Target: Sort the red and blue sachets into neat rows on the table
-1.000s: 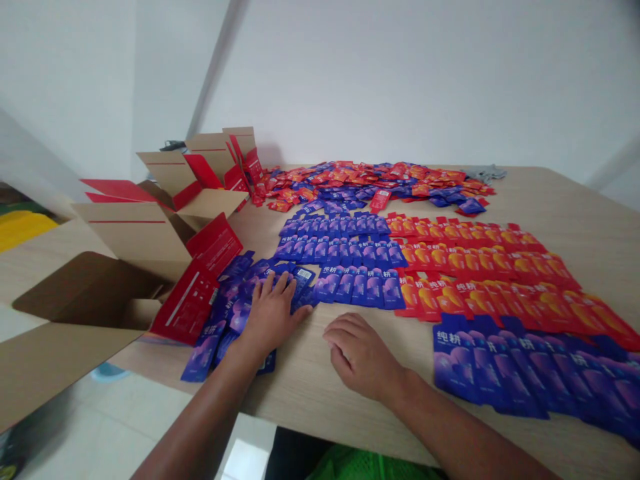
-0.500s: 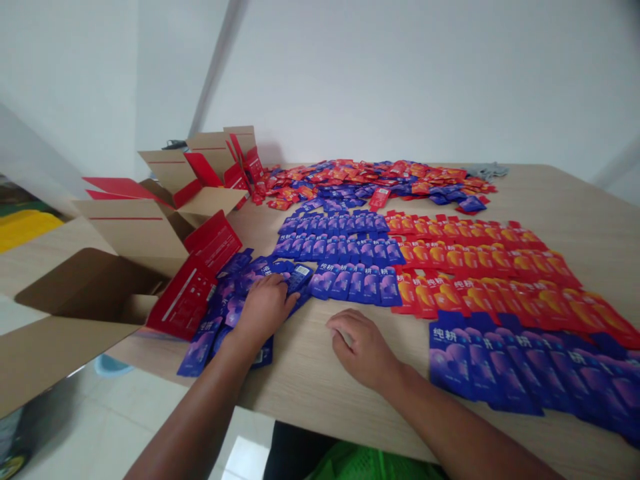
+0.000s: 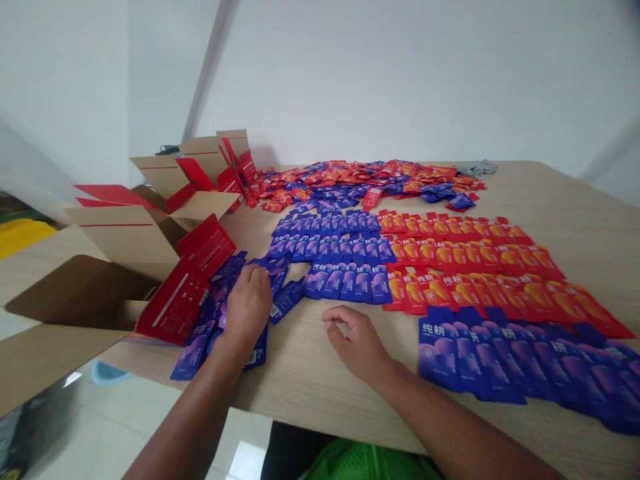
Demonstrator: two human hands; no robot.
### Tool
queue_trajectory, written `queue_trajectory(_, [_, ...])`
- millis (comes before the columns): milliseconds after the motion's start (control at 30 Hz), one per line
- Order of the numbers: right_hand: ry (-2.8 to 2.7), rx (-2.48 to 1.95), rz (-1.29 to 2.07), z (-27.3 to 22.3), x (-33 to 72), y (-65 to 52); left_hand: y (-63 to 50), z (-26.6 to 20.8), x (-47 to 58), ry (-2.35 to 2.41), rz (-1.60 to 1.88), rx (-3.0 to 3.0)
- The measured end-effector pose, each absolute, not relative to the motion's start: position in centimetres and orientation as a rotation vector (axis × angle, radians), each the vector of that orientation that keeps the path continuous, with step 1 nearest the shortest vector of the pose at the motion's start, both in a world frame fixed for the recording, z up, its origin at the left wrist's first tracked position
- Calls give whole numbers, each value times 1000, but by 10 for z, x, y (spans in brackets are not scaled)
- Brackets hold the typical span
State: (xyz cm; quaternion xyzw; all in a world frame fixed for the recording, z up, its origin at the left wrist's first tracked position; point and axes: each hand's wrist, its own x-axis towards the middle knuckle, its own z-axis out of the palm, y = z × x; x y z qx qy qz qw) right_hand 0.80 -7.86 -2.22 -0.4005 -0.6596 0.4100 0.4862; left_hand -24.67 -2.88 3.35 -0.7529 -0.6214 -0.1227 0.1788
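My left hand (image 3: 249, 300) is over a loose pile of purple-blue sachets (image 3: 200, 347) beside the nearest carton. Its fingers are bent and pressed together, and what is between them is hidden. Just right of it, a single dark blue sachet (image 3: 287, 301) lies at a slant on the wood. My right hand (image 3: 357, 340) rests on the table with loosely curled fingers, thumb close to the index finger and nothing in its grip. Ahead of it stretch overlapping rows of purple sachets (image 3: 347, 283) and, to their right, red-orange sachets (image 3: 465, 293).
Open red and brown cartons (image 3: 167, 313) line the left side, flaps spread. A mixed heap of red and purple sachets (image 3: 370, 179) lies at the back, near a grey cloth (image 3: 480, 167). More overlapping purple sachets (image 3: 490, 360) lie at the right front. The table's front edge is near my forearms.
My left hand has drawn back slightly left, its fingers more bent. The sachet formerly by its fingertips now lies apart to its right. My right hand stays in nearly the same place.
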Motion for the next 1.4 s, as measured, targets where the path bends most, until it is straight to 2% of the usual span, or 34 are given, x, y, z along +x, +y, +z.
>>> queue_trajectory(67, [-1369, -1000, 1139, -21, 8, -76, -31, 41, -247, -1730, -651, -2167])
queue_trajectory(133, [-1102, -1005, 1247, -18, 10, -73, -36, 49, -241, -1600, -793, -2418])
queue_trajectory(267, [-918, -937, 1591, -2, 25, -75, -53, 63, -207, -1150, -590, -3029])
queue_trajectory(367, [-1098, -928, 2042, 10, 40, -88, -62, 62, -173, -969, -545, -3207])
queue_trajectory(433, [-1211, -999, 2148, 12, 49, -97, -62, 56, -161, -955, -600, -3208])
queue_trajectory(567, [-1034, -999, 1984, 5, 61, -106, -47, 43, -174, -1544, -708, -2706])
queue_trajectory(633, [-827, -952, 1893, 0, 65, -106, -41, 37, -191, -1857, -491, -2397])
queue_trajectory(733, [-628, -943, 1827, -4, 66, -104, -43, 32, -209, -2060, -79, -2206])
queue_trajectory(833, [-571, -945, 1807, -7, 63, -102, -57, 28, -209, -2073, 55, -2207])
queue_trajectory(1100, [-409, -968, 1777, -9, 60, -99, -78, 32, -207, -2106, 54, -2375])
queue_trajectory(1400, [-416, -955, 1764, -13, 61, -100, -69, 43, -208, -1727, 208, -2706])
